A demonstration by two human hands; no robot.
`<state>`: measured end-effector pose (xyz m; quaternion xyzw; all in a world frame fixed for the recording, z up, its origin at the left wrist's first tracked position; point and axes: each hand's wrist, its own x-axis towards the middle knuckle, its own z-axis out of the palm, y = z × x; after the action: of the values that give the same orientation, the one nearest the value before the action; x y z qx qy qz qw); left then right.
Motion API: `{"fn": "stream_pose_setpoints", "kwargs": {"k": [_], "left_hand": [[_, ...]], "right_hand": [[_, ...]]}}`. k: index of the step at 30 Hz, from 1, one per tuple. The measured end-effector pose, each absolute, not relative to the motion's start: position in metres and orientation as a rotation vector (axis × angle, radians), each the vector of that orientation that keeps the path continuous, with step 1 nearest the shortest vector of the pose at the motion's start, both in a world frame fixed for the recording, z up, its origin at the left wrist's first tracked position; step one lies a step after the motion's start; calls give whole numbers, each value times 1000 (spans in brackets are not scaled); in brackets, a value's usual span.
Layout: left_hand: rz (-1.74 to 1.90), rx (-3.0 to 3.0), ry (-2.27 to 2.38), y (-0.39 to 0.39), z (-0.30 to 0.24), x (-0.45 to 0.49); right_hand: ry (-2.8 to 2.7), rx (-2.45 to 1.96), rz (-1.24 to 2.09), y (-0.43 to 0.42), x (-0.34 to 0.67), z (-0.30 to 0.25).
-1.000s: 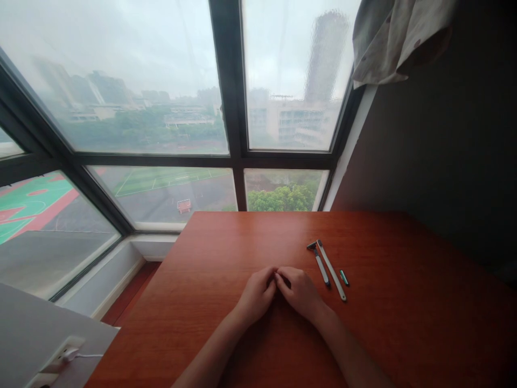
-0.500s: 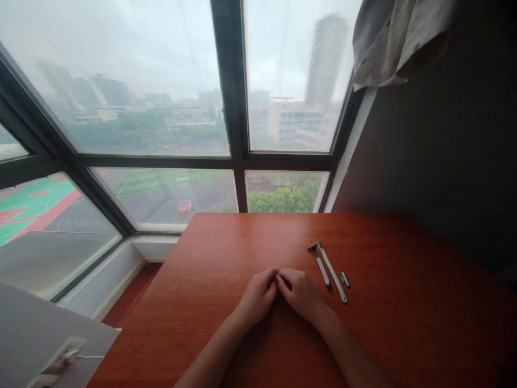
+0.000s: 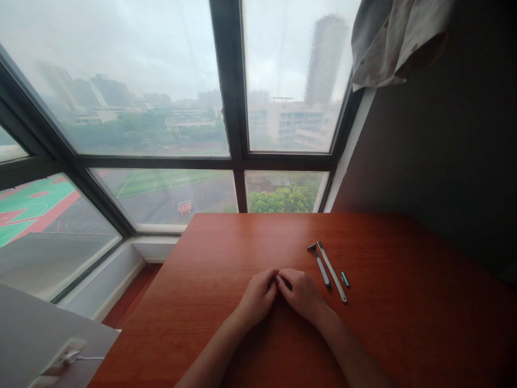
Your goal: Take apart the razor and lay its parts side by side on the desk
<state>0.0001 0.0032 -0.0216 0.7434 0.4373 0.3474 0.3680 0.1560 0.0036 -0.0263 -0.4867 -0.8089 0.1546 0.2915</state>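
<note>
Left hand [image 3: 258, 297] and right hand [image 3: 301, 293] rested loosely curled, fingertips touching, empty; razor [image 3: 319, 261] lay just right, unheld.

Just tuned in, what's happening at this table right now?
A person sits at a red-brown wooden table by a large window. The left hand and right hand rest on the tabletop, loosely curled, fingertips touching; neither visibly holds anything. Just to the right of the right hand lie a razor, a long white stick-like piece beside it, and a small green piece, all untouched.
</note>
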Motion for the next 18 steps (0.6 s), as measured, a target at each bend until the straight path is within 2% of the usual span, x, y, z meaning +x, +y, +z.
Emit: {"fn": "stream_pose_setpoints", "kwargs": {"k": [18], "left_hand": [[888, 1901, 1130, 2, -21, 0]], "right_hand": [[-2158, -1302, 426, 3, 156, -26]]}}
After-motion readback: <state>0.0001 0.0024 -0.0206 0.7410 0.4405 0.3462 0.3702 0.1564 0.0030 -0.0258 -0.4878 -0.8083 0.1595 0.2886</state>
